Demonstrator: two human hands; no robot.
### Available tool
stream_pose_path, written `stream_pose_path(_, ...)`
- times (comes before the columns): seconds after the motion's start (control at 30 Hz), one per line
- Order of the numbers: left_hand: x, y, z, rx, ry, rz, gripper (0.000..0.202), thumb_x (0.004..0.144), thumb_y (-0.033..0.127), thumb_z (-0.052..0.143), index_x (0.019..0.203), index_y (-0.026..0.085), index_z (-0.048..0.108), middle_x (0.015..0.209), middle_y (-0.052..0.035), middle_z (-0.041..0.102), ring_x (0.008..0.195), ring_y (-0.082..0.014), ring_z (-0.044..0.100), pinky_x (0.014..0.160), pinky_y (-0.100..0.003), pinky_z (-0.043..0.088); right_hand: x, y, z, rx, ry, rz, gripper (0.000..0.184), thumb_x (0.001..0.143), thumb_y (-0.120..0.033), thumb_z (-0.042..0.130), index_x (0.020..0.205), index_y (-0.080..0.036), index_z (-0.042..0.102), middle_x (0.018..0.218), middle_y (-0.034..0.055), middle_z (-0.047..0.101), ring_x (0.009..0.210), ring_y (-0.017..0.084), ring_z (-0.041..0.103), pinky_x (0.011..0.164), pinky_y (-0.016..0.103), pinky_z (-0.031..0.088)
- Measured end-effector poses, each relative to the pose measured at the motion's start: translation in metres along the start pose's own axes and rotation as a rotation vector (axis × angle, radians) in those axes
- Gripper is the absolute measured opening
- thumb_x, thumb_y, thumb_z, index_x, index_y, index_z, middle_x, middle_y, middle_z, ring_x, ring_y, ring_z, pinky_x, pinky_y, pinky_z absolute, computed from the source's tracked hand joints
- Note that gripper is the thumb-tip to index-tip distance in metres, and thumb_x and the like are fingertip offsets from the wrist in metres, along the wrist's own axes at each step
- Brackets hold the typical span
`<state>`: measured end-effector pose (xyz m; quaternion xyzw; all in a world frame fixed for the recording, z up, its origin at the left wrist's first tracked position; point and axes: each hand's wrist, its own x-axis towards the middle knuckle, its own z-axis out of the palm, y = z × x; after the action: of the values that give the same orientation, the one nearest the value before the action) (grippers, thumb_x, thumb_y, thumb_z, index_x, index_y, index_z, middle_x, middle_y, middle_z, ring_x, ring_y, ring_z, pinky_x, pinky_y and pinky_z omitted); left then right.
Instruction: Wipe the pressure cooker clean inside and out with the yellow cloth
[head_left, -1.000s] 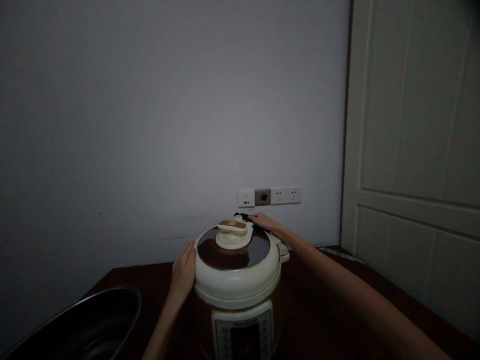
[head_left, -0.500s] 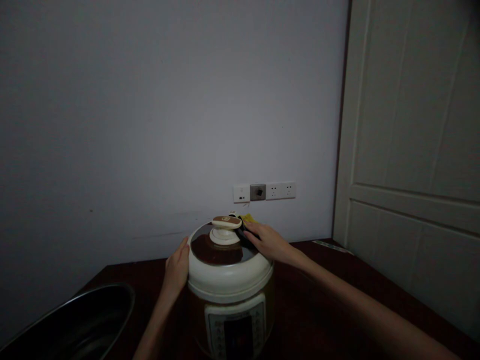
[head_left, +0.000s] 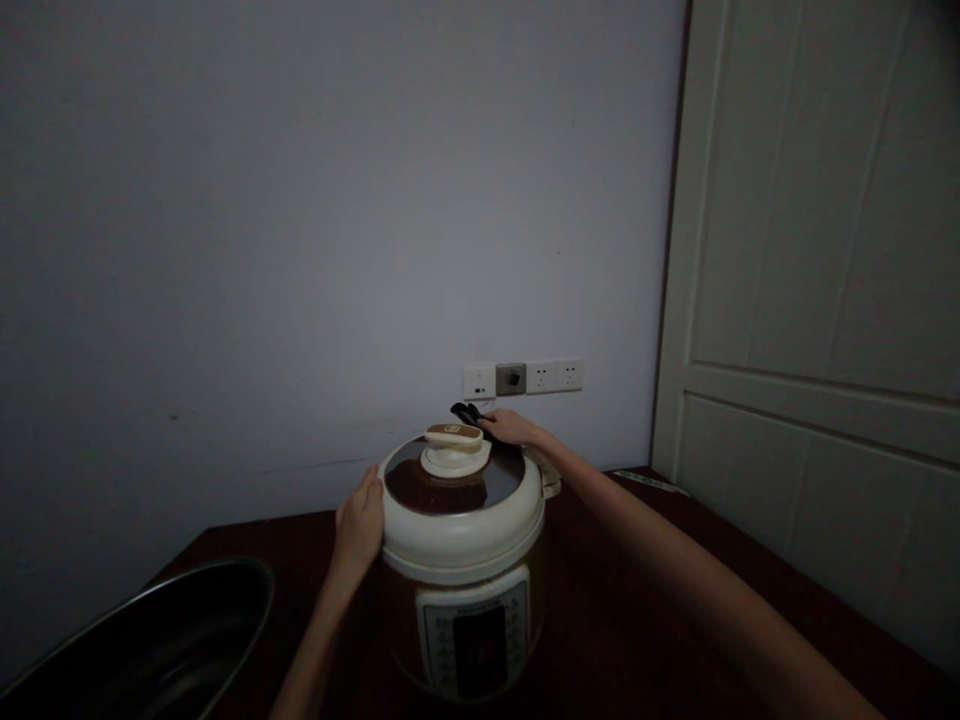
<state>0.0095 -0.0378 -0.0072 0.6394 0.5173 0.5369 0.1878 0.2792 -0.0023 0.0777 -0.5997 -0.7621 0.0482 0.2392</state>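
A cream and brown electric pressure cooker (head_left: 461, 585) stands on a dark wooden table (head_left: 622, 620), its lid (head_left: 457, 520) on, with a cream knob (head_left: 454, 448) in the middle. My left hand (head_left: 361, 525) lies flat against the left side of the lid's rim, fingers together. My right hand (head_left: 514, 428) reaches over the back of the lid and pinches a small black part (head_left: 465, 412) lifted just above the lid's rear edge. What that part is I cannot make out.
A large dark metal basin (head_left: 150, 640) sits at the table's left front. A strip of wall sockets (head_left: 523, 378) is behind the cooker. A cream panelled door (head_left: 817, 300) fills the right side. A thin object (head_left: 645, 482) lies by the door.
My right hand slid from the back of the lid onto its right side, then returned behind the knob, now lifting the black part higher. My left hand has stayed on the rim.
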Motion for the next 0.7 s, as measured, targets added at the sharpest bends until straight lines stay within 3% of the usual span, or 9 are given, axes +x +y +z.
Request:
stream_pose_path(0.1,-0.001,0.001,0.000,0.006,0.001,-0.009,0.044,0.085,0.033,0.033,0.115,0.017,0.061,0.123,-0.0080,0.061,0.124,-0.0222,0.047,0.106,-0.036,0.029,-0.019,-0.009,0.003,-0.009,0.046,-0.015,0.032,0.090,-0.026,0.039,0.099,-0.015,0.068,0.098,0.0102,0.071,0.091,0.023,0.063,0.080,0.028,0.044)
stream_pose_path(0.3,-0.001,0.003,0.001,0.010,0.013,-0.020,0.043,0.085,0.032,0.033,0.115,0.017,0.061,0.124,-0.0084,0.060,0.125,-0.0210,0.045,0.107,-0.035,0.027,-0.072,-0.037,0.009,-0.038,0.164,-0.179,0.033,0.092,-0.026,0.036,0.112,-0.017,0.060,0.112,0.0110,0.065,0.102,0.022,0.060,0.088,0.031,0.042)
stream_pose_path(0.57,-0.001,0.002,0.001,0.009,0.013,-0.008,0.042,0.085,0.031,0.034,0.113,0.016,0.061,0.125,-0.0101,0.059,0.124,-0.0220,0.047,0.106,-0.036,0.029,-0.111,-0.071,0.012,-0.221,0.221,-0.049,0.030,0.091,-0.026,0.038,0.096,-0.012,0.064,0.098,0.0165,0.066,0.091,0.025,0.063,0.081,0.035,0.048)
stream_pose_path(0.7,-0.001,0.003,0.002,0.014,0.013,-0.013,0.042,0.084,0.030,0.034,0.112,0.017,0.062,0.124,-0.0094,0.060,0.123,-0.0219,0.048,0.106,-0.035,0.030,-0.137,-0.085,0.018,-0.153,0.255,-0.239,0.027,0.089,-0.022,0.041,0.100,-0.015,0.064,0.108,0.0143,0.064,0.105,0.025,0.058,0.094,0.040,0.044)
